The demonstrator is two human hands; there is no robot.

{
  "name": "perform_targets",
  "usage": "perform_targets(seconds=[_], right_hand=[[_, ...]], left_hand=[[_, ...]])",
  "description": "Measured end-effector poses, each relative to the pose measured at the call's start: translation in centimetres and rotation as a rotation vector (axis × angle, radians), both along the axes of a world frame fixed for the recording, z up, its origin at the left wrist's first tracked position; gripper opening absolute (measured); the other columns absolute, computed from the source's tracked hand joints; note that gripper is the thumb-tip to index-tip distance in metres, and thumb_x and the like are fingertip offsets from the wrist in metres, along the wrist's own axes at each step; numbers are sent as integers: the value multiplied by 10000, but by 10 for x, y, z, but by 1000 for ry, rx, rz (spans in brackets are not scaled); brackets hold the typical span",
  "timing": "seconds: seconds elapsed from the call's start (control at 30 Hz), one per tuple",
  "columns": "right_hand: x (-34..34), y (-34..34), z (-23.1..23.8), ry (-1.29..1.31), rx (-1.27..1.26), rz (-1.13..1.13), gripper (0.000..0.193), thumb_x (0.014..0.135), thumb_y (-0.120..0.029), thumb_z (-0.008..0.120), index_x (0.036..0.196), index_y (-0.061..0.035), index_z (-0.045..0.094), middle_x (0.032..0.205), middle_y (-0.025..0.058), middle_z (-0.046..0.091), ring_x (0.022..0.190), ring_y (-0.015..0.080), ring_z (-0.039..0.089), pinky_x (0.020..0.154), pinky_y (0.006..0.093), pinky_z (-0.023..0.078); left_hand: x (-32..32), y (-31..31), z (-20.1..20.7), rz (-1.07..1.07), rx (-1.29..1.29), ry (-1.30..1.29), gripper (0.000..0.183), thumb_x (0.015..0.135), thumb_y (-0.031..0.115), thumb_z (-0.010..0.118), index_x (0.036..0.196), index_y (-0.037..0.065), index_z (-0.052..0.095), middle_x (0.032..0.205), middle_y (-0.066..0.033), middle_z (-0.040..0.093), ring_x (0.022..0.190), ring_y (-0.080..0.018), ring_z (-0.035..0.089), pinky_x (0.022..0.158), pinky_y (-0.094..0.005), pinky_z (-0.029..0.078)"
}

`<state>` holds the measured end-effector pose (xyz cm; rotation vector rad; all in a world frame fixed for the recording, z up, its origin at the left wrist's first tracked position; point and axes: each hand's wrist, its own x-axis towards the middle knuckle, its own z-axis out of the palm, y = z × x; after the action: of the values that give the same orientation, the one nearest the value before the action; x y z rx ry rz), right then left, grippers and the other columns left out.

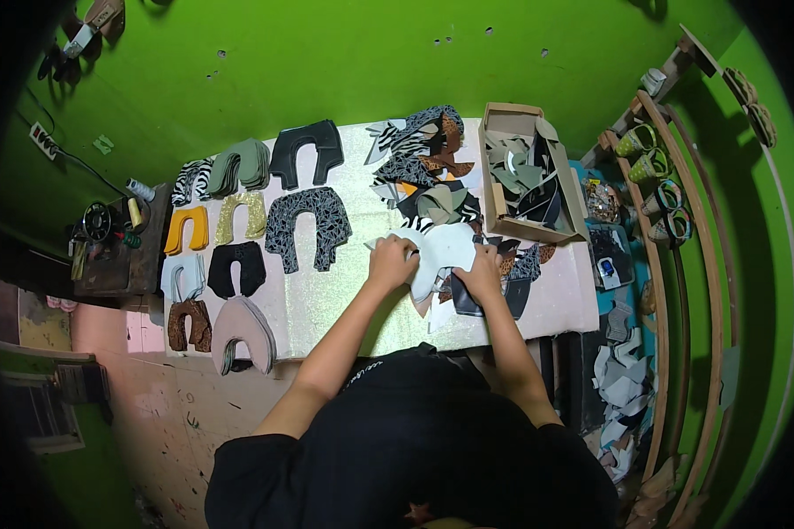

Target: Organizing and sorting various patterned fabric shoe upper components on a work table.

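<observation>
1. Pressing down with the left hand (391, 262), fingers curled on the white shoe-upper piece (441, 251).
2. Gripping the same piece's right edge with the right hand (481, 275).
3. Lying just below and left of the cardboard box (528, 172), atop mixed cut pieces (423, 167).

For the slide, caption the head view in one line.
Both hands, left hand and right hand, press a white shoe-upper piece on the glittery table beside sorted stacks.
</observation>
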<state>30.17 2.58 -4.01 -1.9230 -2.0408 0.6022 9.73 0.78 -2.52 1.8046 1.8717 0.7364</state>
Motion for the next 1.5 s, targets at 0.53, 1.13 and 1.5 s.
perform_targets(seconds=[0.53, 1.13, 1.5], right_hand=[[-6, 4, 6, -38, 110, -4, 517, 568, -175, 759, 1032, -128, 536, 1065, 111, 399, 1030, 300, 373, 852, 422, 290], [-12, 51, -10, 113, 427, 527, 157, 606, -48, 643, 723, -93, 548, 831, 56, 492, 906, 267, 456, 770, 385, 339], [26, 6, -2, 589, 323, 516, 161, 617, 58, 571, 712, -33, 478, 866, 102, 631, 818, 271, 591, 736, 325, 436]], left_hand=[[20, -21, -12, 92, -133, -250, 258, 701, 188, 626, 915, 45, 616, 751, -131, 627, 718, -298, 603, 660, -373, 468], [35, -16, -4, 229, 105, -175, 197, 728, 161, 590, 883, 42, 612, 818, -125, 589, 785, -294, 562, 680, -372, 455], [46, 45, -13, -28, -154, 228, 290, 642, 227, 681, 900, 107, 625, 946, -82, 599, 928, -252, 547, 757, -399, 455]])
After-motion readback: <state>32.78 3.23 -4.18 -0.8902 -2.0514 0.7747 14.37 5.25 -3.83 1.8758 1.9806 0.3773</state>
